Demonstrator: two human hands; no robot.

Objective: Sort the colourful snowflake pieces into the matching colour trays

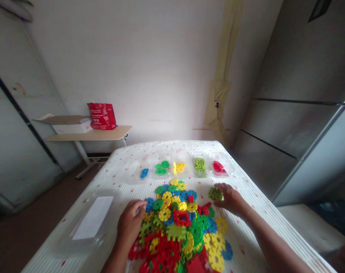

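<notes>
A heap of plastic interlocking building pieces lies in front of me, with notched yellow discs [164, 214], green discs [197, 227] and red square pieces [181, 218]. My left hand [130, 220] is at the heap's left edge, thumb and forefinger curled together at a blue notched disc [150, 205]. Right of the heap, my right hand [230, 197] grips a light green toothed piece [215, 193] between thumb and fingers, low over the cloth. Part of that piece is hidden by the fingers.
Beyond the heap, clear plastic containers stand in a row, holding blue [144, 173], green [162, 167], yellow [180, 167], light green [200, 164] and red pieces [218, 167]. A clear box with white paper [94, 217] lies left. A side table [115, 132] carries a red bag [102, 116].
</notes>
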